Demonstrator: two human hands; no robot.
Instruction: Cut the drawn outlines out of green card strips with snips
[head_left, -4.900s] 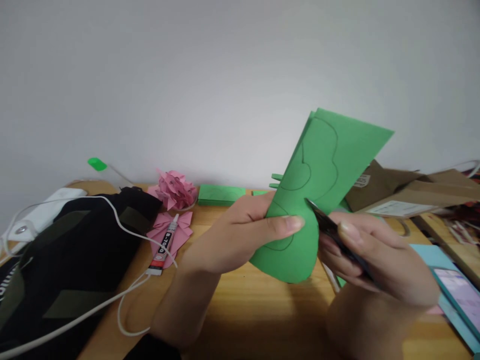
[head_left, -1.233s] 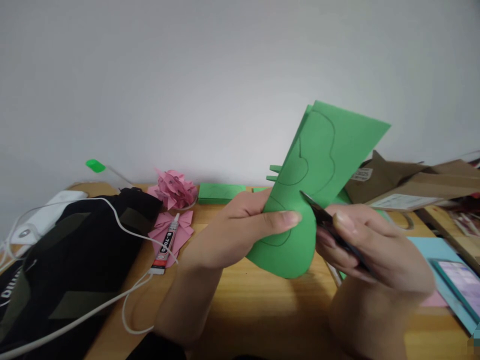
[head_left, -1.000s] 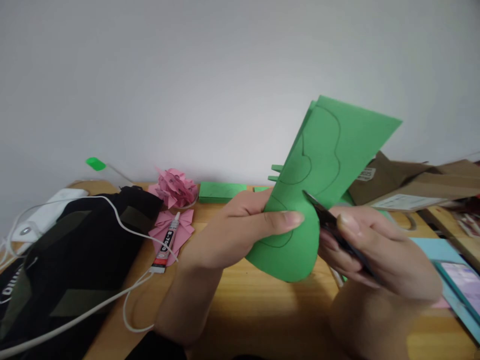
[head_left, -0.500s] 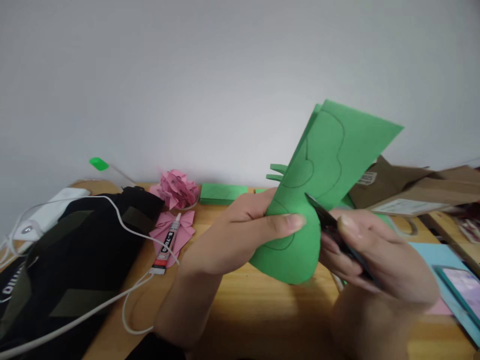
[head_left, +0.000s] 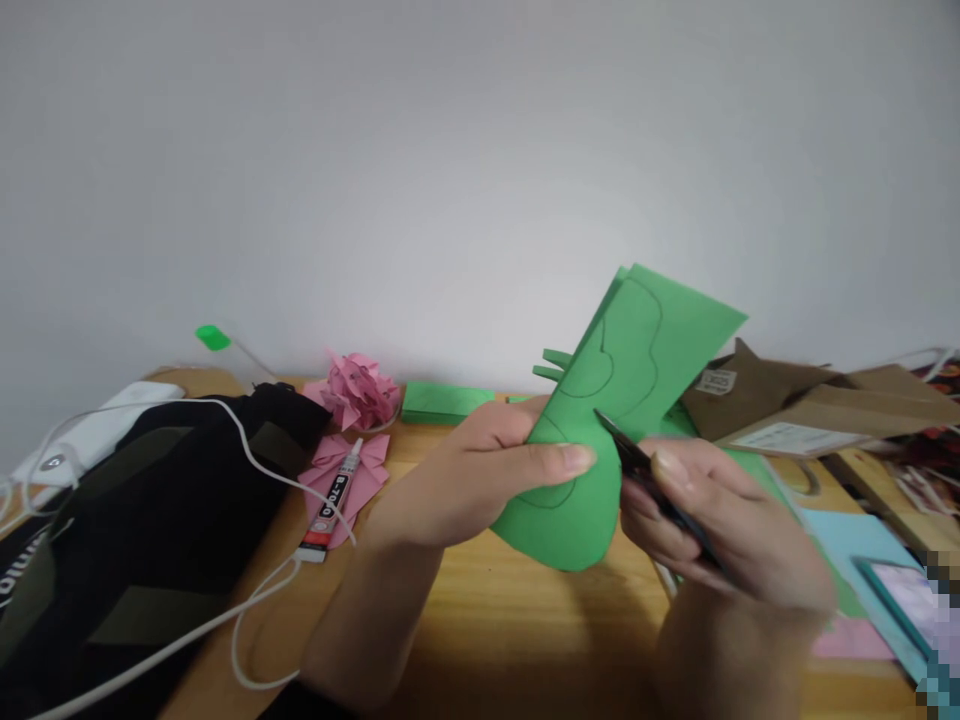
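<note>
My left hand [head_left: 487, 470] grips a folded piece of green paper [head_left: 634, 350], its thumb pressed on the front. Curved pencil outlines are drawn on the paper, and its lower end has a rounded, cut edge. Dark-bladed scissors [head_left: 630, 455] are in my right hand [head_left: 727, 520], with a blade lying across the narrow waist of the paper from the right edge. Thin green strips [head_left: 553, 364] stick out behind the sheet, above my left fingers. Part of the scissors' handles is hidden by my right fingers.
On the left lie a black bag [head_left: 180, 500], white cables and a glue tube [head_left: 330, 500] on pink folded paper. Behind are a pink paper flower [head_left: 360, 390] and stacked green paper [head_left: 446, 400]. To the right are a brown paper bag [head_left: 817, 405], blue paper and a phone [head_left: 900, 600].
The upper part of the green paper has come lower and slightly left in view. My right hand and the scissors have moved a little left with it. Both grips stay the same.
</note>
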